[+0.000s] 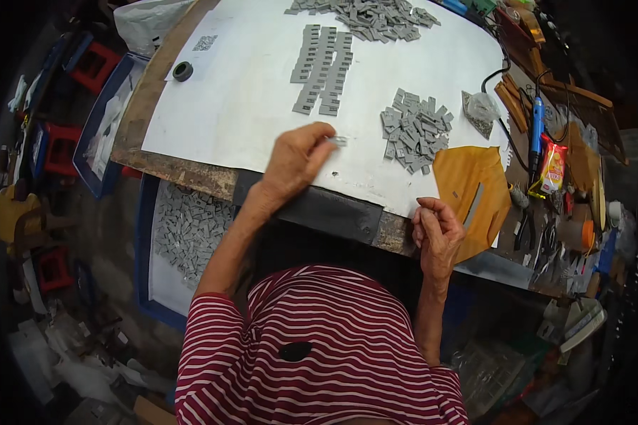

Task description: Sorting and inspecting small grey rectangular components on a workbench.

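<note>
My left hand (298, 161) is above the white sheet (241, 120) near the table's front edge, thumb and fingers pinching a small grey plastic part (339, 141). My right hand (439, 235) is at the front edge beside an orange-brown sheet (485, 184), its fingers curled together. Whatever it may hold is too small to make out. Beyond the left hand, similar grey parts stand in three neat rows (324, 67). A loose heap of grey parts (416, 129) lies to the right, and a second heap (379, 18) is at the far edge.
A black ring (183, 71) sits at the left of the sheet. On the right are a bag of small bits (480, 112), a blue pen-shaped tool (537, 131) with a cable and a red-yellow packet (551, 168). A blue-rimmed tray (143, 244) of grey parts is below the table.
</note>
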The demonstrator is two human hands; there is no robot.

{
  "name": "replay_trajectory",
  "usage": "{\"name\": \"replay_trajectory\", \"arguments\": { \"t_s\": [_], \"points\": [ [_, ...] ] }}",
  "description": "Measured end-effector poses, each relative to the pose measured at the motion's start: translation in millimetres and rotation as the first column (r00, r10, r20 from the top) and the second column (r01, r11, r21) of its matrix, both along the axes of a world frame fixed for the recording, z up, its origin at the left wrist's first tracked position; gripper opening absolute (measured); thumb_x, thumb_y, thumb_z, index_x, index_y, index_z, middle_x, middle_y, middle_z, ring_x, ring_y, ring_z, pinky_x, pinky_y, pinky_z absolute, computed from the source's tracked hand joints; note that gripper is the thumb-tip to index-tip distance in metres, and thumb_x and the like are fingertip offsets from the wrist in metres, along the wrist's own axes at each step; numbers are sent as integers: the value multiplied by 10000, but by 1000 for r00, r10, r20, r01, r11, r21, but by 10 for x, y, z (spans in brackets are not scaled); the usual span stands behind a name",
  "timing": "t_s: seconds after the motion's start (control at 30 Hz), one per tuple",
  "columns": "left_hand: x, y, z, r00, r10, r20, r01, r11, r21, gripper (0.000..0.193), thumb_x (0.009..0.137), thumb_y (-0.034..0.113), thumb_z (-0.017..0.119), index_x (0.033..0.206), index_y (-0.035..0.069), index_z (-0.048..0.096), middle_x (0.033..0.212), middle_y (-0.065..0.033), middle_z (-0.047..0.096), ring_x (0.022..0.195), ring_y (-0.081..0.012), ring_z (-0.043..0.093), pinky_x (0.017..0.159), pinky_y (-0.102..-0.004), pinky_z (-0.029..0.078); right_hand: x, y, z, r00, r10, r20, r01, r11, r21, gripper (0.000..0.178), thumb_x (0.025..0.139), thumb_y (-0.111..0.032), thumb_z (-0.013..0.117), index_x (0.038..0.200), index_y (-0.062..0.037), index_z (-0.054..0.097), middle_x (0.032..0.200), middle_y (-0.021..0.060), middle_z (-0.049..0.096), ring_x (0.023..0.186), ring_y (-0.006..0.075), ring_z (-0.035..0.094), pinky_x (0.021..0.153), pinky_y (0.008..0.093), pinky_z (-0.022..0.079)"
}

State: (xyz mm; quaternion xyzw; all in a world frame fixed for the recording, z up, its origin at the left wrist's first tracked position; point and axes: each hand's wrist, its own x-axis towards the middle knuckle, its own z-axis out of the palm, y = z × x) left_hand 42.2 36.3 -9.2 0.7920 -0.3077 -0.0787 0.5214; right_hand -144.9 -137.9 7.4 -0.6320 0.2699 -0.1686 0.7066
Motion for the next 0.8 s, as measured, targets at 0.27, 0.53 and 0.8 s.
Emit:
{"name": "replay_trajectory", "arguments": {
  "t_s": [0.27,0.53,0.8],
  "points": [
    [294,197,-148,978,129,164,-144,986,87,190,765,68,621,932,-22,607,725,-94,596,627,-142,542,592,-260,447,-29,7,-26,1000,3,-9,-3,1000,-7,159,859,-48,517,971,52,570,709,43,558,511,48,442,437,174,335],
    [361,245,-174,949,164,271,-214,962,169,143,748,58,619,874,-10,610,792,-136,590,696,-252,589,644,-314,467,-95,-13,-53,999,-1,-43,0,1000,-8,159,861,-69,522,972,36,567,712,39,555,494,40,433,418,163,324],
    [562,437,-172,940,194,282,-262,937,229,128,753,72,618,871,22,613,804,-121,584,722,-269,580,661,-333,458,-125,-29,-70,999,1,-42,-3,999,-42,169,859,-80,526,972,39,564,707,41,550,480,38,424,404,163,322]
  ]
}}
